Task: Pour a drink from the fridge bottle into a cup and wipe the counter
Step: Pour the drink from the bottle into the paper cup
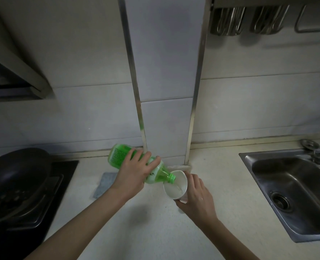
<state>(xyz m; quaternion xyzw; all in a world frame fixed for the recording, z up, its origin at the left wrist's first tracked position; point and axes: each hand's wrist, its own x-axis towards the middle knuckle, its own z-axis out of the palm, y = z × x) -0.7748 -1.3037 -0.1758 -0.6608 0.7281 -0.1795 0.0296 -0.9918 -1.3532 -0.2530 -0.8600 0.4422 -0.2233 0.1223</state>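
Note:
My left hand point(134, 172) grips a green plastic bottle point(121, 154) around its middle and holds it tipped almost flat, neck pointing right and down. The open green neck point(171, 178) rests over the rim of a white paper cup point(176, 185). My right hand point(198, 196) holds that cup from its right side, tilted toward the bottle, just above the pale counter point(155, 222). A thin stream of liquid runs into the cup, and a little pools inside. A grey cloth point(103, 184) lies flat on the counter behind my left forearm, partly hidden by it.
A black wok point(15, 177) sits on a dark stove point(61, 175) at the left. A steel sink point(294, 192) with a faucet point(316, 152) is set into the counter at the right. A tiled column point(166, 109) rises behind the cup. Utensil holders point(245, 21) hang top right.

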